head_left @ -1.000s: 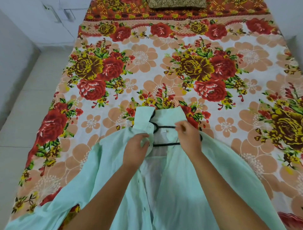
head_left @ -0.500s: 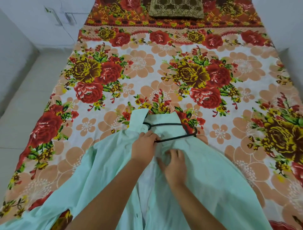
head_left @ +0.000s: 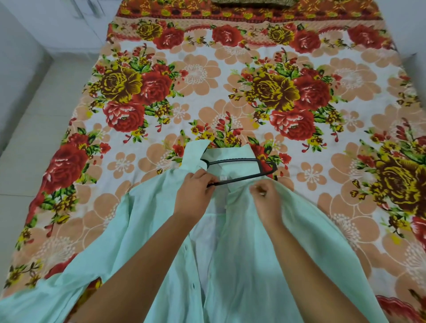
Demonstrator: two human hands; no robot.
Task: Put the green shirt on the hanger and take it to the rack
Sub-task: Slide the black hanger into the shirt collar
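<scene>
The shirt (head_left: pixel 242 265) is pale mint green, the hanger (head_left: pixel 244 161) on it black. Under the shirt, the bedsheet (head_left: pixel 207 92) shows red and yellow roses, peach flowers on white.

The green shirt (head_left: pixel 249 272) and pillow (head_left: pixel 253 1) run off frame.

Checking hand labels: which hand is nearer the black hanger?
Left. The left hand grips the black hanger at its left end; the right hand pinches the green shirt just short of it.
</scene>
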